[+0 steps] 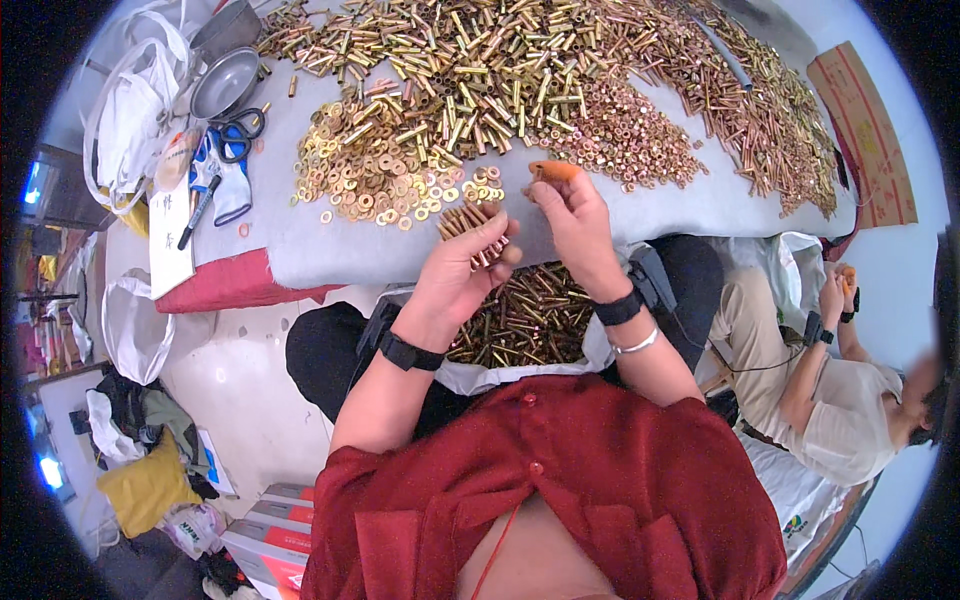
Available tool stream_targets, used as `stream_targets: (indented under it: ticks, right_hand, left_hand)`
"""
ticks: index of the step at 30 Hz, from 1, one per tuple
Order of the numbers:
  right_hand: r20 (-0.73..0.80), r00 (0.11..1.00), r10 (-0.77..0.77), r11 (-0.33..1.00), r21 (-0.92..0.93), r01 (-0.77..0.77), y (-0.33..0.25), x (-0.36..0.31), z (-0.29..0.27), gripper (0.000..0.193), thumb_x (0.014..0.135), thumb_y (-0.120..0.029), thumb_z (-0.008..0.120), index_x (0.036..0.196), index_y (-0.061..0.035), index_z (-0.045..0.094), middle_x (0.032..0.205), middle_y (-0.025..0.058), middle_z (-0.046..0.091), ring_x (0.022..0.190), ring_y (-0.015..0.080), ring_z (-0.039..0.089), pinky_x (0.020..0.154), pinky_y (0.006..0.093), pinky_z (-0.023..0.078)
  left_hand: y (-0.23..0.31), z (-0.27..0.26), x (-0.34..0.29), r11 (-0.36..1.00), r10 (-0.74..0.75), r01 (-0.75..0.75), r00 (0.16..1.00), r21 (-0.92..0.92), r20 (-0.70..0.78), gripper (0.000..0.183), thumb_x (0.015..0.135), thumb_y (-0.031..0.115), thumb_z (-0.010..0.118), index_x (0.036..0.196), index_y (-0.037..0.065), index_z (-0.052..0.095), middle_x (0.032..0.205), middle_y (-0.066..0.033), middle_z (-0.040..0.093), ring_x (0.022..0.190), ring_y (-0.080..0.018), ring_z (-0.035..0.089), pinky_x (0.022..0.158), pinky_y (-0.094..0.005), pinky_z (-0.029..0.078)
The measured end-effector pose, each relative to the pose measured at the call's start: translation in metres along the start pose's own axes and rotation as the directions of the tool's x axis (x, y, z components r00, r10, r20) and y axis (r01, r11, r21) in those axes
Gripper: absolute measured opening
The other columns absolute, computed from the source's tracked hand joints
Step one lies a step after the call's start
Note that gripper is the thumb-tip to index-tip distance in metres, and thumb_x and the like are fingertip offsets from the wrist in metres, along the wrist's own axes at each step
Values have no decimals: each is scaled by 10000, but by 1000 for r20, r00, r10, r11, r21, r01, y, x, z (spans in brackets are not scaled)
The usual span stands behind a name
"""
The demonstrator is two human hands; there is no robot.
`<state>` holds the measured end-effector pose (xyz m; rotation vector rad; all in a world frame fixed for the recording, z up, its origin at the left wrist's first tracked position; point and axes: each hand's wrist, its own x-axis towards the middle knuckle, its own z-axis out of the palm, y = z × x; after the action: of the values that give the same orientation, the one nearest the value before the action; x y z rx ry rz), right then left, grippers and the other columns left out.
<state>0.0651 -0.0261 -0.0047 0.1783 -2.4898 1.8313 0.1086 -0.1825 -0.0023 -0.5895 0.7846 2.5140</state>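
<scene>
My left hand is closed round a bunch of slim copper-coloured bolts, held side by side above the table's front edge. Just to its right, my right hand has thumb and forefinger pinched together. An orange finger cover is on that hand; what sits in the pinch is too small to make out. Flat brass washers lie heaped beyond my left hand. Past my right hand is a pile of small copper-coloured nuts. Under both hands, an open white sack in my lap holds many metal pieces.
Metal sleeves cover the table's far side, with long thin bolts piled to the right. Scissors, a metal bowl, a glove and a pen lie at left. A co-worker sits at right.
</scene>
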Motion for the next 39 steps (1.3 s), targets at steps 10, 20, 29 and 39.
stream_targets:
  ticks: [10,20,29,39]
  right_hand:
    - [145,966,213,819,513,-257,-11,-23,3,285,913,-124,566,1173,-36,488,978,65,627,834,95,588,734,223,486]
    - [221,971,87,923,348,-162,-15,-13,3,224,901,-107,568,1111,-27,584,906,71,656,800,95,596,689,229,491]
    - [196,846,-496,617,-606,502,5,26,15,149,766,-113,631,908,-71,649,857,102,535,836,290,512,741,383,424]
    - [9,903,-430,760,-535,368,23,21,-20,136,795,-104,633,916,-41,623,806,149,558,792,339,524,714,411,424]
  left_hand:
    - [-6,3,-3,934,57,-74,997,348,58,234,845,174,658,1020,45,572,862,-91,662,610,-149,637,488,-227,490]
    - [1,2,-3,953,167,-183,982,243,87,247,860,179,642,1052,42,571,938,-93,653,752,-181,669,584,-261,561]
    - [9,-10,7,985,141,-143,990,95,32,185,891,176,591,1037,63,580,851,-71,634,680,-187,658,547,-269,561]
    - [0,1,2,944,207,-206,978,258,24,213,842,180,655,989,52,567,806,-62,617,595,-193,643,444,-259,521]
